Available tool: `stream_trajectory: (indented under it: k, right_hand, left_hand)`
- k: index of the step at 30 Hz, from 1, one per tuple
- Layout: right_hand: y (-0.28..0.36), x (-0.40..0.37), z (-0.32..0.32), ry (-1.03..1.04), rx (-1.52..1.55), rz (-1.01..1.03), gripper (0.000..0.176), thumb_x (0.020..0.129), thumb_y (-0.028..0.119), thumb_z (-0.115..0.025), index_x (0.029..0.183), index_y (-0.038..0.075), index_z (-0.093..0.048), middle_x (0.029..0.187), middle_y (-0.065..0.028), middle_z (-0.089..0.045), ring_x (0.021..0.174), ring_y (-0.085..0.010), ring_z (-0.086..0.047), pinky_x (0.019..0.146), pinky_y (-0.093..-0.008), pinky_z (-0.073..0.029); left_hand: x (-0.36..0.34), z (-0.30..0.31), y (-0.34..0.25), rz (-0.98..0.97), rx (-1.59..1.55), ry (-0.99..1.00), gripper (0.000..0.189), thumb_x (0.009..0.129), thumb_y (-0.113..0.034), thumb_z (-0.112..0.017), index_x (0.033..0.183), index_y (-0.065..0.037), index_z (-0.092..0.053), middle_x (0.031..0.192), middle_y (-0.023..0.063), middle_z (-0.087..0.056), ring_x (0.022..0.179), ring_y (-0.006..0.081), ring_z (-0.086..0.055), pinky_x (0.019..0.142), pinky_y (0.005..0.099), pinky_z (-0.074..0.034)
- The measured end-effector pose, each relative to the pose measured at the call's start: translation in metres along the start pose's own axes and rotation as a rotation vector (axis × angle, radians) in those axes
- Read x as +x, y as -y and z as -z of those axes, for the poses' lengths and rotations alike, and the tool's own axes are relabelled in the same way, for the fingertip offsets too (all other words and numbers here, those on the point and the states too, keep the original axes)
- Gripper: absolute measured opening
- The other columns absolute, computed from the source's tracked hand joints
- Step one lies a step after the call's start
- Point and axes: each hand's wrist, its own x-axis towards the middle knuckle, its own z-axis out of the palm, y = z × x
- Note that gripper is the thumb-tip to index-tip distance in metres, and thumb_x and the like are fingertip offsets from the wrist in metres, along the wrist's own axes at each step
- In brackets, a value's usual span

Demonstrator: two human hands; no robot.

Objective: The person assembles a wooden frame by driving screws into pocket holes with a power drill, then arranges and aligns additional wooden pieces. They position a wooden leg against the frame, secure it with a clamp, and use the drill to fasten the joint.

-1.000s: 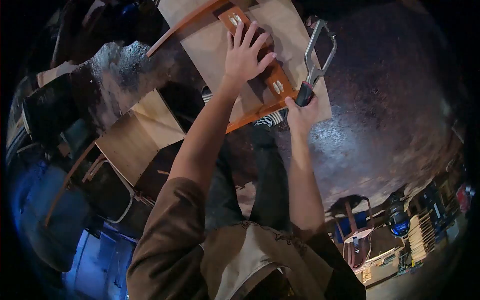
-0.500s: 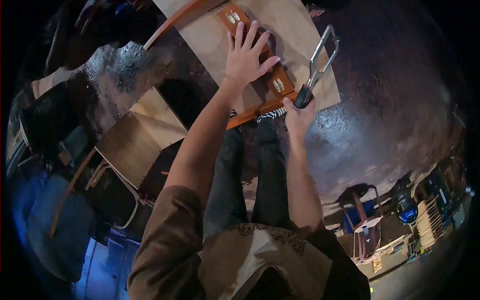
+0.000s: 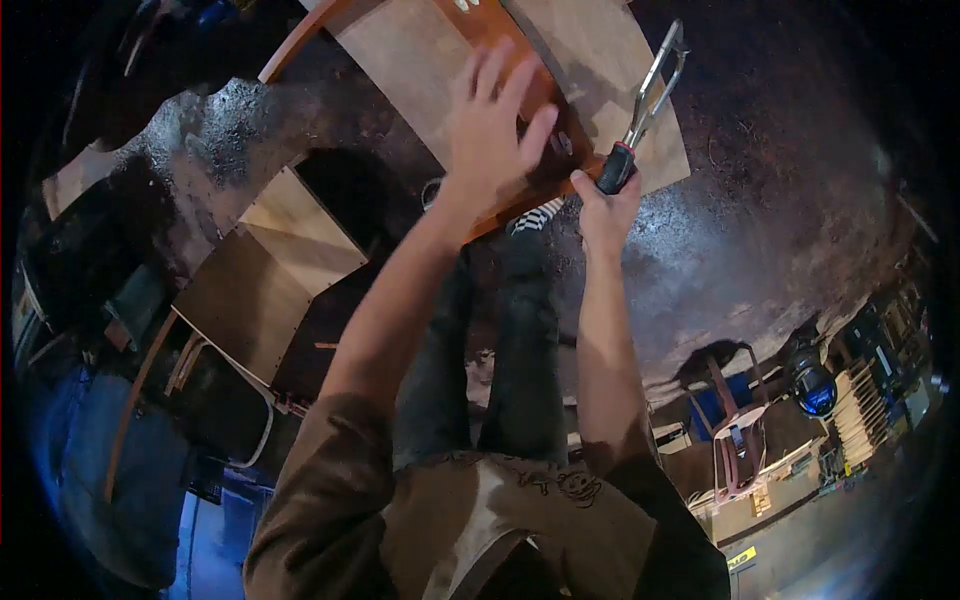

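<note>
My left hand (image 3: pixel 488 140), blurred, is open with fingers spread over the reddish-brown wooden frame (image 3: pixel 540 85). Pale oval spots (image 3: pixel 562 142) show in pairs on the frame's face. In my right hand (image 3: pixel 608 205) is a hacksaw (image 3: pixel 648 100), gripped by its black and red handle, its silver metal frame pointing up and away. The saw's handle overlaps the near corner of the wooden frame in this view. Beneath the frame lies a pale wooden board (image 3: pixel 600 50).
An angled plywood piece (image 3: pixel 255 290) stands at the left near a chair with metal legs (image 3: pixel 262 430). A curved wooden strip (image 3: pixel 300 40) reaches out at the upper left. At the lower right are a reddish chair frame (image 3: pixel 738 450) and a stack of thin wood pieces (image 3: pixel 855 435).
My left hand has lifted or slid and is now blurred. The wooden frame appears turned and higher in view. The hacksaw has shifted slightly up and right, still in my right hand.
</note>
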Motion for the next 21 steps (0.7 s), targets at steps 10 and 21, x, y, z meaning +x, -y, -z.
stream_trajectory:
  k: [10,21]
  right_hand:
    - [0.002,-0.003,0.0,0.081,0.316,-0.035,0.061,0.075,-0.002,-0.079,0.127,-0.004,-0.048,0.119,-0.0122,-0.057,0.107,-0.0192,-0.057,0.09,-0.0309,-0.051]
    - [-0.001,0.003,0.002,0.14,0.32,-0.052,0.061,0.077,-0.001,-0.078,0.129,-0.003,-0.046,0.123,-0.0126,-0.058,0.11,-0.0185,-0.057,0.091,-0.0299,-0.051]
  left_hand:
    - [-0.086,0.026,-0.063,0.218,-0.292,0.483,0.05,0.079,-0.016,-0.074,0.127,-0.007,-0.063,0.125,0.015,-0.064,0.109,0.034,-0.065,0.09,0.0417,-0.055]
    - [-0.096,0.017,-0.076,0.426,-0.265,0.325,0.046,0.08,-0.013,-0.073,0.124,-0.004,-0.065,0.123,0.0152,-0.065,0.103,0.0345,-0.067,0.087,0.0422,-0.055]
